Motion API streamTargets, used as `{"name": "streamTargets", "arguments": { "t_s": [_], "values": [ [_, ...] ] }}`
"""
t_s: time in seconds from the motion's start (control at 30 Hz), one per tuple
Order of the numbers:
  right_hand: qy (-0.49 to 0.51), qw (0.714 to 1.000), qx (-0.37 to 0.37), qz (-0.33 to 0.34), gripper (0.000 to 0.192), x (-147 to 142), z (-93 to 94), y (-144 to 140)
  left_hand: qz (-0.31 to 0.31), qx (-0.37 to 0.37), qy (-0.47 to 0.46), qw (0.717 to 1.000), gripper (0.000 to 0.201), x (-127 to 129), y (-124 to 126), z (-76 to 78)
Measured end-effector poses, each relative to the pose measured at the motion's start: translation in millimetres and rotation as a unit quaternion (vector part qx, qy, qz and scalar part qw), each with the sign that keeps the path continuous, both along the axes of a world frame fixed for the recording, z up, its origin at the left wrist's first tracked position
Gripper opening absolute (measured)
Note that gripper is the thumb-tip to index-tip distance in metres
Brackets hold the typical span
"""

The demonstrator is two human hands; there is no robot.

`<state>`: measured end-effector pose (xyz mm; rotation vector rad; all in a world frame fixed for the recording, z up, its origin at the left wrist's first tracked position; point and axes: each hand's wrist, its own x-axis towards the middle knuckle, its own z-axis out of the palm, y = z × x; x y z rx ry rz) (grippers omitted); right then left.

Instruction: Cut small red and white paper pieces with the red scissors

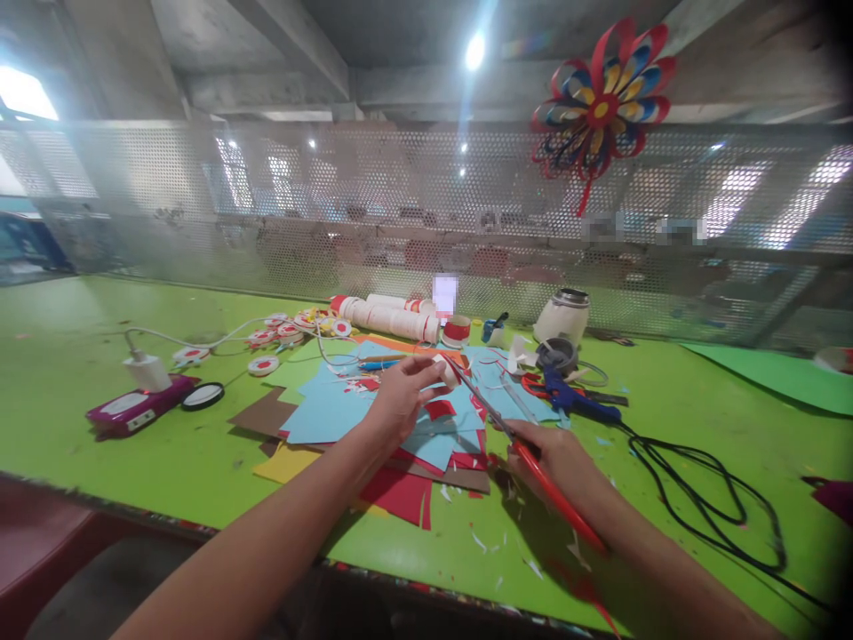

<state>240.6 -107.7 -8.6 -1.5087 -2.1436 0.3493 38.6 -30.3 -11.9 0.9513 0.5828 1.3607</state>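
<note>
My left hand is raised over a pile of coloured paper sheets and pinches a small white and red paper piece between thumb and fingers. My right hand grips red-handled scissors; their blades point up and left, with the tip touching the paper piece. Blue, brown, yellow and red sheets lie under both hands on the green table. Small paper scraps are scattered near my right forearm.
A blue glue gun with a black cable lies right of the paper. Behind stand white rolls, a white jar and round paper discs. A purple device sits left. A paper flower hangs on the mesh.
</note>
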Motion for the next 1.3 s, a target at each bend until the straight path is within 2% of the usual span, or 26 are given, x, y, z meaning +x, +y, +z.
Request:
{"name": "streamTargets", "arguments": {
  "t_s": [0.3,0.5,0.63,0.83,1.03,1.3],
  "values": [
    [0.057,0.997,-0.052,-0.008,0.04,-0.9,-2.8,-3.2,0.007,-0.018,-0.004,1.0,0.023,2.5,-2.3,2.3],
    [0.016,1.0,-0.018,-0.016,0.038,-0.1,-5.6,-1.1,0.005,-0.02,-0.005,1.0,0.023,2.4,-0.8,-0.2],
    [0.02,0.999,-0.032,-0.022,0.039,0.7,-4.8,0.0,0.003,-0.016,-0.003,1.0,0.024,1.4,-0.9,1.0],
    [-0.028,0.999,0.02,-0.015,0.038,1.0,-1.0,0.7,0.017,0.009,0.018,1.0,0.026,-0.8,-0.6,4.3],
    [-0.029,1.0,0.01,-0.003,0.038,1.8,-1.3,0.1,0.06,0.005,0.03,0.998,0.035,0.3,0.1,4.6],
    [-0.011,1.0,-0.005,0.001,0.038,1.6,-1.2,0.9,0.076,0.03,0.038,0.996,0.036,2.3,-1.8,5.9]
  ]
}}
